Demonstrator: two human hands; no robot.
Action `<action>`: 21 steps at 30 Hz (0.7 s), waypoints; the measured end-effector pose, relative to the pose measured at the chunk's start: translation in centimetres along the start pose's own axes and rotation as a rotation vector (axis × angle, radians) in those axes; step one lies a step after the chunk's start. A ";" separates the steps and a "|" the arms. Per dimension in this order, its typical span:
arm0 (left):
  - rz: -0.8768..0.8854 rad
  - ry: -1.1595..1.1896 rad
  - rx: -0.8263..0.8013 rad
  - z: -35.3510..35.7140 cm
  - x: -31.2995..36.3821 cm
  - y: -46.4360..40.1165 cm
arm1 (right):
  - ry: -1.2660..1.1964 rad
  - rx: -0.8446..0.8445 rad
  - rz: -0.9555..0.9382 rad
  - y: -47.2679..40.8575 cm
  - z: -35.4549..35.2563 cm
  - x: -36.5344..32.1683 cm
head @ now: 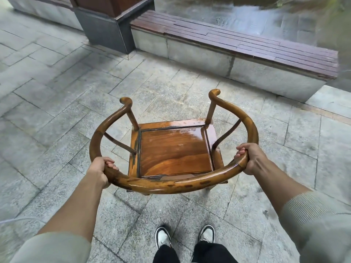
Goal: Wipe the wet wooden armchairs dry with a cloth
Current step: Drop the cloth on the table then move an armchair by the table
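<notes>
A wooden armchair (pixel 175 149) with a round horseshoe-shaped back rail stands in front of me on stone paving, seen from behind and above. Its glossy brown seat shines with wet patches toward the front edge. My left hand (pixel 100 171) grips the curved rail on its left side, fingers curled over the top. My right hand (pixel 248 158) grips the same rail on its right side. No cloth is in view.
A low stone bench (pixel 228 59) topped with dark wooden slats runs across the back right. A dark stone pillar base (pixel 106 29) stands at the back left. Wet ground lies beyond the bench. My two shoes (pixel 185 237) are on the grey pavers behind the chair.
</notes>
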State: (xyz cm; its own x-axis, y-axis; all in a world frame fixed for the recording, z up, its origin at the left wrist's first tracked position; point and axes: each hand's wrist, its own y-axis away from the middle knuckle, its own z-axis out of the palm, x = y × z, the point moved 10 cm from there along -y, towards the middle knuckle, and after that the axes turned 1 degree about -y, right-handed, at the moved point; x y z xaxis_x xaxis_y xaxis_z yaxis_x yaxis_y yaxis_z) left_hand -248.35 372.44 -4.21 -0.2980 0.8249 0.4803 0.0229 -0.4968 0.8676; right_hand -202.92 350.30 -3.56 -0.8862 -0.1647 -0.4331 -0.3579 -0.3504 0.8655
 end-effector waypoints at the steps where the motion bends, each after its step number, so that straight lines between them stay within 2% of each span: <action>1: 0.004 -0.006 -0.002 0.0 0.0 -0.2 | 0.008 0.001 0.007 -0.1 0.0 0.1; 18: 0.044 0.028 -0.062 0.1 0.7 -0.5 | 0.022 0.008 -0.032 1.0 0.2 0.1; 21: 0.046 -0.044 -0.082 0.9 1.5 -0.6 | -0.002 0.003 -0.037 1.5 -0.4 0.6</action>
State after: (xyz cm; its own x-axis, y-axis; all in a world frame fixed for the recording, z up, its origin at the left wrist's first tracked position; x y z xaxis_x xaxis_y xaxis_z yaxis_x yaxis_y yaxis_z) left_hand -247.90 374.19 -3.86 -0.2559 0.8110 0.5262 -0.0435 -0.5534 0.8318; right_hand -203.87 349.29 -2.59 -0.8730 -0.1501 -0.4640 -0.3908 -0.3538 0.8498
